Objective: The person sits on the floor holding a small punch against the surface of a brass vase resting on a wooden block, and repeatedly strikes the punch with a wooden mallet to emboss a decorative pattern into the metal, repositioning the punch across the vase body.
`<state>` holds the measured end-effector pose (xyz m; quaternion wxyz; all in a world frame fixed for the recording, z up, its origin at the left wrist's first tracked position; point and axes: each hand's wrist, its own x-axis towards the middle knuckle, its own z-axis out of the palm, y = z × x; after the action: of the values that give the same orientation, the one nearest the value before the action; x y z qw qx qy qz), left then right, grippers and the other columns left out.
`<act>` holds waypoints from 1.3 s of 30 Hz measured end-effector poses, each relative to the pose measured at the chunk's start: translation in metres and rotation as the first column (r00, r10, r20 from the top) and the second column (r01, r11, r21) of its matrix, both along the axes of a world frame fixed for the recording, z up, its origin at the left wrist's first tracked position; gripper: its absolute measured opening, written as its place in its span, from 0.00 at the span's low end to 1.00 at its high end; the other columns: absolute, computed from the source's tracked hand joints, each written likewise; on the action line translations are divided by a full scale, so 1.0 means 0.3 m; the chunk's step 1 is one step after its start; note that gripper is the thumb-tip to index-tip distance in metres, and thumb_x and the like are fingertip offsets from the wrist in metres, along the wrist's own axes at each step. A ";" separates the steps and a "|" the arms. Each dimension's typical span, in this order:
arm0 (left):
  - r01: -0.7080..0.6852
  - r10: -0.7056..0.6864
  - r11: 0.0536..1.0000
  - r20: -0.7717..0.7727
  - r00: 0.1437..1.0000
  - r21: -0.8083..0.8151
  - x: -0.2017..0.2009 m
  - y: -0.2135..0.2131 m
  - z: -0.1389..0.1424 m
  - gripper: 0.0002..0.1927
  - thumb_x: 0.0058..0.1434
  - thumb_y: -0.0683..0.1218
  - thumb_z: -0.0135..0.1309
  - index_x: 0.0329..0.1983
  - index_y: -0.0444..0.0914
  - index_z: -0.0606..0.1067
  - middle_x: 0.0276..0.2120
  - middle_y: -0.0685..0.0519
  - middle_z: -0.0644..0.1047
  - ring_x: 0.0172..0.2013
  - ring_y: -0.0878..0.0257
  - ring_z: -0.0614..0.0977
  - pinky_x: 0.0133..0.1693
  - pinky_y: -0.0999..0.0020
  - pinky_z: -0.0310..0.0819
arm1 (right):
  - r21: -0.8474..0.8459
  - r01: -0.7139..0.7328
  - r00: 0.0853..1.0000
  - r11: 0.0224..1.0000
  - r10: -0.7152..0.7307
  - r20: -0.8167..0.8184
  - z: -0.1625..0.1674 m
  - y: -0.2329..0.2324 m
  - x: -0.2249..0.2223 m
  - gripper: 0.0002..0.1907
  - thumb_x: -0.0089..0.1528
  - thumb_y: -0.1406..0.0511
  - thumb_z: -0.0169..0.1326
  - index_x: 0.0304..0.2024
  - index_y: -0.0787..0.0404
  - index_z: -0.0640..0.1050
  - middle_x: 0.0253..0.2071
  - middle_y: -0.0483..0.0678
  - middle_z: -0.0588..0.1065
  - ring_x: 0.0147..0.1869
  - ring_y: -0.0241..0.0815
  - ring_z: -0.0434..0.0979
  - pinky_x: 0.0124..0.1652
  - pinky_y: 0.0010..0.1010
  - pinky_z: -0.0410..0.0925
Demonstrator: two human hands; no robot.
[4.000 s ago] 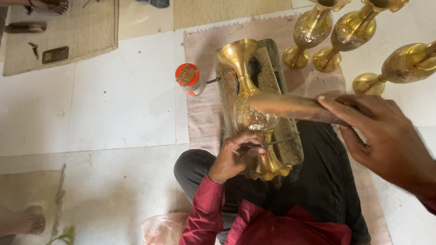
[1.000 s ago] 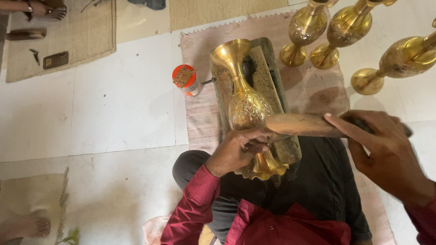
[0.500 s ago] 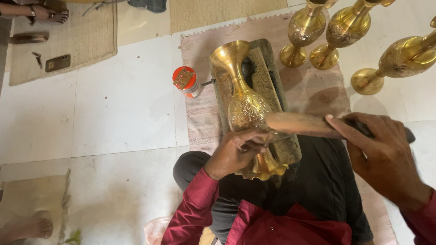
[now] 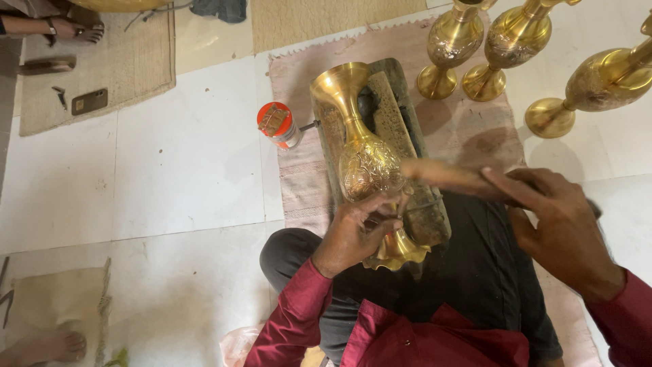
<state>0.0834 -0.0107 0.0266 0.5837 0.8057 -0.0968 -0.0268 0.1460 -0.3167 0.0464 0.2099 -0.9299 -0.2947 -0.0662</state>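
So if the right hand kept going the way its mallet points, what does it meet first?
The right hand aims the wooden mallet leftward at the brass vase; the mallet's tip would likely meet the vase's engraved belly first, though depth is unclear.

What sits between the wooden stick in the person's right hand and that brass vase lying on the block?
Only a thin metal tool, pinched by the left hand against the brass vase. The wooden stick in the right hand hangs just above it; nothing else intervenes.
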 end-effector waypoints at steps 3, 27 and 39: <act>0.027 -0.027 0.999 -0.003 1.000 -0.023 0.003 -0.002 -0.003 0.25 0.63 0.37 0.62 0.64 0.38 0.74 0.41 0.50 0.85 0.41 0.67 0.87 0.41 0.72 0.85 | 0.315 0.166 0.957 0.935 -0.076 -0.279 0.007 -0.018 0.003 0.34 0.58 0.72 0.60 0.67 0.53 0.70 0.54 0.54 0.75 0.51 0.47 0.80 0.46 0.36 0.75; 0.152 -0.157 0.977 0.020 0.987 0.151 0.080 -0.030 0.060 0.25 0.61 0.38 0.61 0.62 0.39 0.73 0.43 0.44 0.84 0.39 0.56 0.89 0.43 0.64 0.84 | 0.205 0.183 0.906 0.961 -0.084 -0.414 -0.066 -0.013 -0.054 0.35 0.58 0.74 0.56 0.67 0.45 0.72 0.56 0.52 0.74 0.50 0.45 0.81 0.45 0.33 0.79; 0.188 -0.188 0.939 -0.027 0.982 0.287 0.113 -0.039 0.092 0.24 0.60 0.41 0.62 0.60 0.40 0.75 0.34 0.42 0.82 0.34 0.49 0.87 0.38 0.58 0.78 | 0.188 0.105 0.947 0.977 -0.041 -0.318 -0.103 0.001 -0.042 0.37 0.55 0.75 0.56 0.66 0.44 0.74 0.53 0.51 0.75 0.53 0.49 0.79 0.51 0.38 0.75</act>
<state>0.1174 -0.0224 0.0541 0.4549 0.8691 -0.1686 -0.0961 0.1334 -0.3163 0.0154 0.3447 -0.9128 -0.2146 0.0446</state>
